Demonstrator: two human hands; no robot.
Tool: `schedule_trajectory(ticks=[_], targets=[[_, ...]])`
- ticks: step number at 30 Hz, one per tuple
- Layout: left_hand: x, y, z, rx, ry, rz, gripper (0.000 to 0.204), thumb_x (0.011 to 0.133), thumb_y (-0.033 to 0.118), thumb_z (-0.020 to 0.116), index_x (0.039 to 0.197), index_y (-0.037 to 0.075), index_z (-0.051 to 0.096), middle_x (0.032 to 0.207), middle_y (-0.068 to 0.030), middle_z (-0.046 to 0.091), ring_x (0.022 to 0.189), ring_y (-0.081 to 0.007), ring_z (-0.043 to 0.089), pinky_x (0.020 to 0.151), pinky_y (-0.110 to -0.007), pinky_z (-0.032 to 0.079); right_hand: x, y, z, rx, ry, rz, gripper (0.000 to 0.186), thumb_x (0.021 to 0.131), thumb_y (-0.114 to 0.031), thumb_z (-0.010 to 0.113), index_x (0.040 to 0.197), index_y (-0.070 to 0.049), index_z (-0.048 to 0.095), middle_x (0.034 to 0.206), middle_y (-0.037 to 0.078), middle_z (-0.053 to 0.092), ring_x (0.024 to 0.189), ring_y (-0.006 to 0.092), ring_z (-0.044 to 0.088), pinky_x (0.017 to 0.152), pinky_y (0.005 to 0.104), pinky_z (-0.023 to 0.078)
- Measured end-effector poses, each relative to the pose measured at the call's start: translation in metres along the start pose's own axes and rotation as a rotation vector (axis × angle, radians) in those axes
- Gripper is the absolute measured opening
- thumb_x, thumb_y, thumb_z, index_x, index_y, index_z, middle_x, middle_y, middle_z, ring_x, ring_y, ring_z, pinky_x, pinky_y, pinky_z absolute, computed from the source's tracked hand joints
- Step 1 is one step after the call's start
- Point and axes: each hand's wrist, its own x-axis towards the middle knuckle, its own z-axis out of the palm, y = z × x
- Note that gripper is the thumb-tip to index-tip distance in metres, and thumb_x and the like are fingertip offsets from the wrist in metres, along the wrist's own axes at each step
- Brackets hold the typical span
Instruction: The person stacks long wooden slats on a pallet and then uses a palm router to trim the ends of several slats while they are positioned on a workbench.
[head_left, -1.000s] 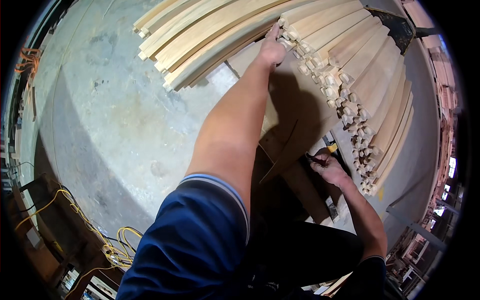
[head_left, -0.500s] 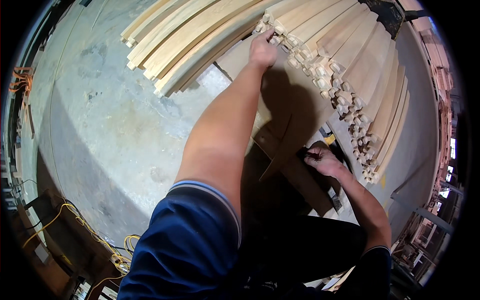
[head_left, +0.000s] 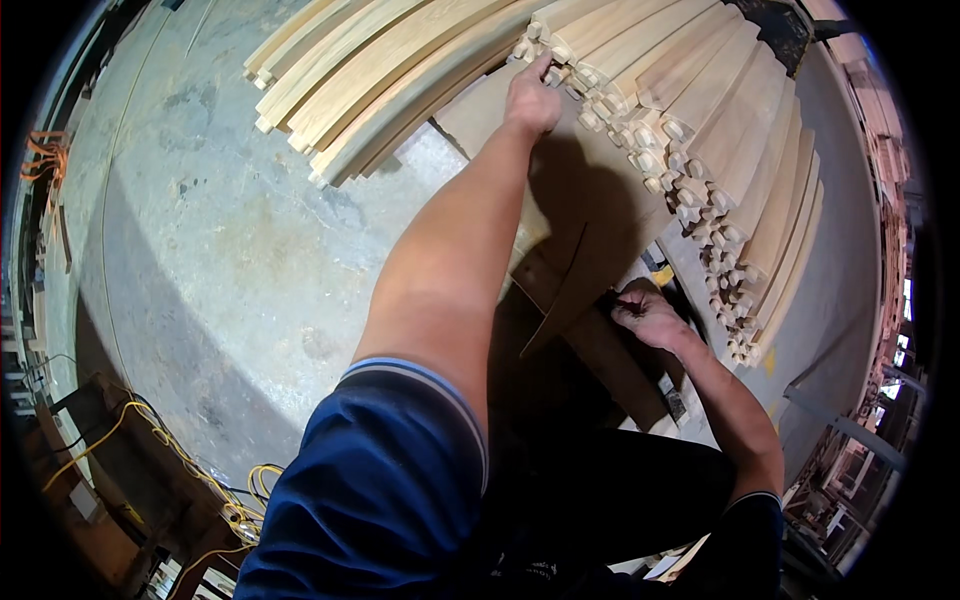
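Observation:
My left hand [head_left: 534, 102] reaches far forward, its index finger stretched toward the tenoned ends of the stacked wooden pieces [head_left: 690, 90]. The fingertip is at or close against one end; whether it touches, I cannot tell. The other fingers look curled under and partly hidden, with nothing seen in them. These pale pieces lie fanned side by side in layers, with rounded tenons facing me. Low on the right, my right hand [head_left: 650, 318] is closed, its fingers curled around something dark that I cannot make out, near the edge of a brown board [head_left: 610, 365].
Curved wooden rails [head_left: 400, 75] lie stacked at the far left of the pile. A thin curved strip [head_left: 560, 300] sticks up between my arms. Yellow cable [head_left: 165, 440] runs at the lower left over the grey floor [head_left: 230, 240]. Orange straps [head_left: 45, 158] hang at the left edge.
My left hand has shifted very slightly right, and its index finger now shows more clearly stretched out. My right hand stays in place.

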Motion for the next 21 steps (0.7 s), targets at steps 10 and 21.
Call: schedule_trajectory(ticks=[10,21], targets=[[-0.004,0.008,0.001,-0.001,-0.028,-0.024,0.079,0.08,-0.012,0.047,0.157,0.011,0.048,0.151,-0.0238,0.056,0.143,-0.0325,0.052,0.118,-0.032,0.037,0.003,0.008,-0.001,-0.035,-0.018,-0.021,0.05,0.093,-0.035,0.072,0.127,0.002,0.069,0.121,0.02,0.073,0.114,0.029,0.069,0.101,0.0366,0.052],[-0.005,0.013,-0.003,-0.039,-0.05,-0.018,0.079,0.079,-0.018,0.04,0.156,-0.004,0.041,0.157,-0.0239,0.048,0.146,-0.0307,0.047,0.119,-0.032,0.034,-0.004,-0.014,-0.007,-0.127,-0.024,-0.046,0.053,0.093,-0.038,0.071,0.128,0.002,0.068,0.121,0.022,0.072,0.115,0.0315,0.069,0.101,0.0372,0.052]])
